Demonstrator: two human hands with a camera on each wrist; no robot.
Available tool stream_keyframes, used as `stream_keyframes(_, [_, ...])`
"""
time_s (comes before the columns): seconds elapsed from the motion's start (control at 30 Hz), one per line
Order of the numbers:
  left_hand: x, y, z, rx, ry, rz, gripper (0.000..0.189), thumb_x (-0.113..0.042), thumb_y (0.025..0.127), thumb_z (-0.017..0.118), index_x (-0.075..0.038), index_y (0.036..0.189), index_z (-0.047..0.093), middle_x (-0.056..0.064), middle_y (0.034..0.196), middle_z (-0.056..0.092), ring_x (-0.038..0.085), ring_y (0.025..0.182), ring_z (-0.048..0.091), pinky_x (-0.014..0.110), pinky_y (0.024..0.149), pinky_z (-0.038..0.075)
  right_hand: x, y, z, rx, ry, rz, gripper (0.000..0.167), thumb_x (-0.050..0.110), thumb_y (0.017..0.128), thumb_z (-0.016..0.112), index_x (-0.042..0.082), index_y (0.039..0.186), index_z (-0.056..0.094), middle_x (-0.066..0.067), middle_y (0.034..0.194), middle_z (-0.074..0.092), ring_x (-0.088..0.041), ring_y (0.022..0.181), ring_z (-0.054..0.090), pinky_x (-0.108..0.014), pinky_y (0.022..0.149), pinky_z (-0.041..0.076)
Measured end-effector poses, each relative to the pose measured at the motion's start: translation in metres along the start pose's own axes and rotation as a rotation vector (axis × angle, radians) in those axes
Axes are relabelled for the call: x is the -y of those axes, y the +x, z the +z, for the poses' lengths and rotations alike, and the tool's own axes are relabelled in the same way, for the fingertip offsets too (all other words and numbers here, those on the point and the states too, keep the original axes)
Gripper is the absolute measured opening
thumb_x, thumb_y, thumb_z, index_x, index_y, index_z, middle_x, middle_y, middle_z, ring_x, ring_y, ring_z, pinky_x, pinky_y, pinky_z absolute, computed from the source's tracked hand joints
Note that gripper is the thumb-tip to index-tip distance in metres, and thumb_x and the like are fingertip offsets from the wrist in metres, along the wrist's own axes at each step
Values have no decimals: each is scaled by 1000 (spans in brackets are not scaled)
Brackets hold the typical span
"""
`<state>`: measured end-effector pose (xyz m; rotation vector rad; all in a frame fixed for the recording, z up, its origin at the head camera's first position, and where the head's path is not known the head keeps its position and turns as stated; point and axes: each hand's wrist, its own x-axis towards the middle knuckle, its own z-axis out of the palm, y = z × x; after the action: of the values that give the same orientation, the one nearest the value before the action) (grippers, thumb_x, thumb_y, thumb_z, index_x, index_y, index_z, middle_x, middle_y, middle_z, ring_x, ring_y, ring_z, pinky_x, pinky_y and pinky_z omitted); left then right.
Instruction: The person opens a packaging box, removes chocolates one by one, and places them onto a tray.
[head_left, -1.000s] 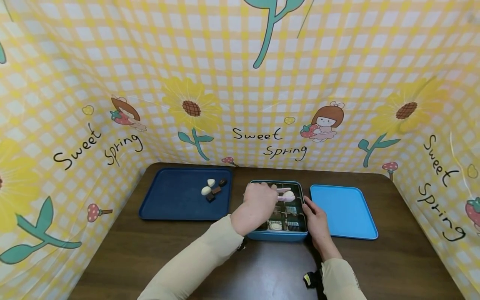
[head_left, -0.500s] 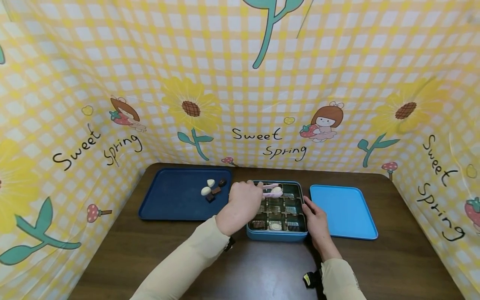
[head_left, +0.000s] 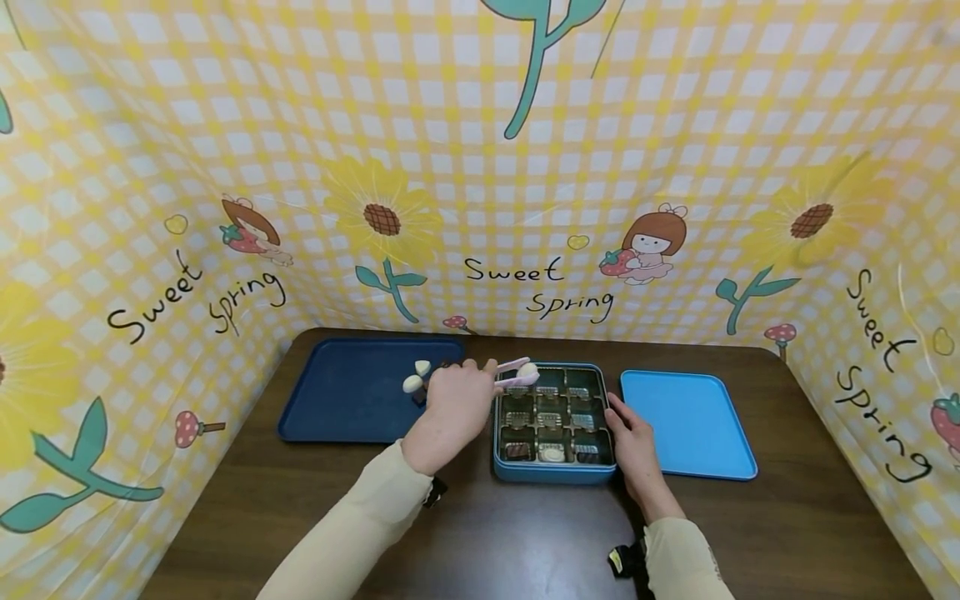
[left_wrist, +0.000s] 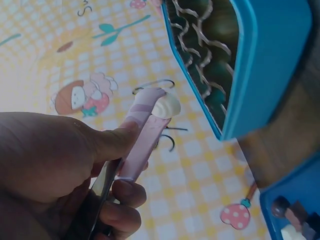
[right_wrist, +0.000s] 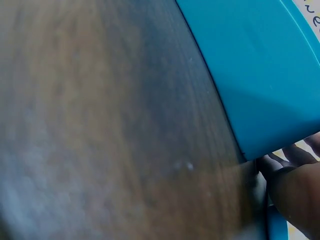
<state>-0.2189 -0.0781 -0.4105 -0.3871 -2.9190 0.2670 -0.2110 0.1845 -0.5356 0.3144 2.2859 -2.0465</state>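
My left hand (head_left: 459, 407) grips pink-tipped tongs (left_wrist: 140, 145), their tips pinching a white shell-like chocolate (left_wrist: 167, 106). In the head view, this chocolate hangs over the back left corner of a blue box (head_left: 553, 473). A clear divided insert (head_left: 551, 414) fills the box. Its front row holds a brown chocolate (head_left: 517, 451), a white chocolate (head_left: 552, 452) and a dark chocolate (head_left: 587, 454). My right hand (head_left: 636, 442) rests along the right side of the box, fingers fairly straight against its wall. The right wrist view shows only part of that hand (right_wrist: 297, 195) beside the box corner.
On the left lies a dark blue tray (head_left: 337, 400), with several chocolates near its right edge, such as a white one (head_left: 412, 383); my left hand partly covers them. A light blue tray (head_left: 686, 425) is right of the box. Checked cloth (head_left: 495, 183) hangs behind the table.
My left hand has moved left from above the box's back row, carrying the white chocolate in the tongs to the back left corner. My right hand stays at the box's side.
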Motion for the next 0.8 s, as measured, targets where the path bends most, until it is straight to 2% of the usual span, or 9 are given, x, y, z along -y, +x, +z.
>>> stream_keyframes(0.17, [15, -5, 7, -55, -33, -37, 41, -43, 97, 65, -19, 129, 69, 9, 84, 66, 25, 70, 64, 35, 48, 46, -2, 0, -2, 12, -15, -26, 51, 24, 110, 45, 9, 157, 36, -17, 162, 31, -33, 150, 25, -51, 118, 27])
stream_keyframes(0.27, [24, -8, 12, -40, -42, -59, 41, -43, 98, 64, -18, 130, 69, 10, 86, 67, 25, 69, 64, 36, 47, 47, -3, 0, -2, 17, -28, -40, 51, 25, 110, 44, 8, 158, 35, -16, 163, 30, -34, 152, 20, -51, 119, 24])
stream_keyframes(0.53, [49, -15, 22, 8, -80, -122, 38, -41, 99, 64, -15, 126, 67, 13, 87, 67, 30, 63, 64, 41, 48, 48, -3, 0, -1, 17, -21, -39, 52, 26, 110, 45, 9, 158, 34, -16, 163, 29, -34, 152, 21, -51, 119, 26])
stream_keyframes(0.8, [72, -26, 31, -10, -81, -174, 41, -42, 97, 66, -14, 127, 69, 14, 83, 65, 31, 60, 63, 42, 47, 48, -6, 3, -1, 8, -33, -43, 53, 28, 110, 45, 10, 158, 35, -15, 163, 29, -34, 152, 21, -52, 119, 25])
